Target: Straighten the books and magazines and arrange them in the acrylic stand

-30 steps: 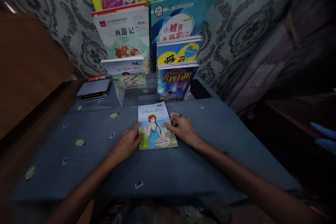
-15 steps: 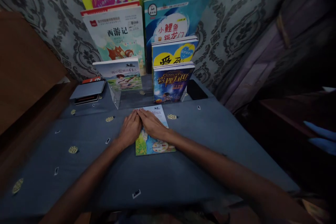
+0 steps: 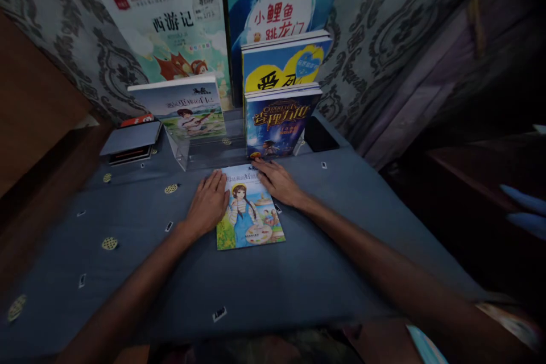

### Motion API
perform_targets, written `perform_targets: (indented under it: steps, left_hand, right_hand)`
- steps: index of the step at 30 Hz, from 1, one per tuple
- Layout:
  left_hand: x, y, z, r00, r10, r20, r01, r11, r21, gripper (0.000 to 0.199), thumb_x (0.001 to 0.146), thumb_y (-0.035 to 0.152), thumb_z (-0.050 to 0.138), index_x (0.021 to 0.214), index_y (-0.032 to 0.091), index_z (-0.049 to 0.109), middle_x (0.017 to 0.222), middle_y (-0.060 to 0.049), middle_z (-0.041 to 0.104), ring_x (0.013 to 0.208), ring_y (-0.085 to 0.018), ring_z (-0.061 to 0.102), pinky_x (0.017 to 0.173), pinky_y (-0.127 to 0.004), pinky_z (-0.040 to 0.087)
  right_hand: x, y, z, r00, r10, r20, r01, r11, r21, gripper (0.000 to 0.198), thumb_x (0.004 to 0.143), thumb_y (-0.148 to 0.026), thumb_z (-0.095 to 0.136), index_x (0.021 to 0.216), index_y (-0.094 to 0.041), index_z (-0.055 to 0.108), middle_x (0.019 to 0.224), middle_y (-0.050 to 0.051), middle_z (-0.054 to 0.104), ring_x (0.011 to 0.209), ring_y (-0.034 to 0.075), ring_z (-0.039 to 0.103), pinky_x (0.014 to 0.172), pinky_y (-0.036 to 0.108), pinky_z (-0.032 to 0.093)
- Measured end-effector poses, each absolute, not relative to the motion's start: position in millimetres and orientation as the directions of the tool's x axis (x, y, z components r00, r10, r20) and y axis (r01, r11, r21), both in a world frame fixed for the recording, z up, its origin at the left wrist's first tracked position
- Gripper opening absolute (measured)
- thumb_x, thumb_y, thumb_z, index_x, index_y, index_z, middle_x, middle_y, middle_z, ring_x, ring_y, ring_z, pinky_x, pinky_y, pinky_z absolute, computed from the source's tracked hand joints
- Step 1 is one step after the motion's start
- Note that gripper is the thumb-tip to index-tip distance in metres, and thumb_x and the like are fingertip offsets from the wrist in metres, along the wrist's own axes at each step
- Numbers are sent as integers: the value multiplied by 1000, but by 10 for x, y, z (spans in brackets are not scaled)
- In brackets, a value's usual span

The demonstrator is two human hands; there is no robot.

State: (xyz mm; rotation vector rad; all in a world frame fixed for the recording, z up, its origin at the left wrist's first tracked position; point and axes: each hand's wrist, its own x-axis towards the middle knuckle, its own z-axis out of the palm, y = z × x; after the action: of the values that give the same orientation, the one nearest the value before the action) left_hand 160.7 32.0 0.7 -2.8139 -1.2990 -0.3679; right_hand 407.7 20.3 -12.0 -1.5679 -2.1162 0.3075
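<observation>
A thin paperback book (image 3: 249, 213) lies flat on the table, its cover facing up with a drawn girl in a yellow hat and blue overalls. My left hand (image 3: 209, 202) rests on its left edge, fingers stretched out. On the upper right corner lies my right hand (image 3: 279, 182), its fingers extended and flat. Both hands touch the book without gripping it. Just behind it, a dark blue book (image 3: 279, 125) stands in a clear acrylic rack (image 3: 205, 153), close to my right fingertips.
More books stand in the rack, among them a landscape-cover book (image 3: 187, 111) and a large white-and-green book (image 3: 170, 28). A small stack of books (image 3: 130, 142) lies left of the rack, a black flat object (image 3: 321, 135) right of it. The cloth-covered table (image 3: 319, 278) ends near a patterned curtain (image 3: 350, 62).
My hands have moved apart from the middle of the cover, left hand to the left edge and right hand to the upper right corner. The view has tilted down and come closer.
</observation>
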Motion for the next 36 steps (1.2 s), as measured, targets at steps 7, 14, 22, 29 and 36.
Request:
perform_targets:
  steps: [7, 14, 22, 29, 36]
  left_hand:
    - [1818, 522, 71, 789, 604, 110, 595, -797, 104, 55, 105, 41, 31, 150, 9, 39, 160, -18, 36, 152, -27, 29, 122, -49, 25]
    - [2048, 305, 203, 944, 326, -41, 328, -925, 194, 56, 106, 43, 31, 154, 15, 33, 163, -11, 30, 154, -21, 19, 126, -46, 12]
    - [2060, -305, 312, 992, 77, 100, 28, -906, 423, 44, 102, 30, 45, 146, 21, 48, 153, -7, 49, 145, -24, 41, 126, -46, 22]
    - [2012, -178, 391, 996, 86, 12, 65, -835, 546, 45, 107, 29, 31, 148, 17, 45, 157, -5, 44, 150, -18, 31, 127, -41, 18]
    - [1806, 703, 87, 703, 651, 287, 89, -481, 872, 50, 99, 55, 45, 120, 15, 67, 122, -13, 69, 121, -26, 62, 109, -41, 43]
  right_hand:
    - [4161, 258, -93, -229, 928, 292, 751, 360, -554, 48, 99, -23, 36, 144, -16, 52, 146, 9, 58, 135, 24, 53, 115, 46, 40]
    - [4161, 251, -87, -242, 925, 292, 743, 371, -558, 48, 99, -22, 35, 142, -14, 54, 145, 10, 59, 135, 24, 53, 115, 45, 40]
    - [4118, 207, -92, -247, 931, 268, 815, 350, -462, 45, 101, -31, 41, 141, -15, 54, 150, 12, 53, 140, 26, 47, 116, 47, 35]
    - [4069, 168, -98, -254, 928, 273, 865, 344, -366, 44, 102, -29, 39, 140, -15, 55, 151, 14, 51, 140, 27, 47, 114, 51, 34]
    - [3938, 93, 15, -274, 924, 266, 936, 320, -147, 43, 104, -24, 35, 139, -13, 57, 150, 17, 53, 143, 31, 43, 116, 57, 29]
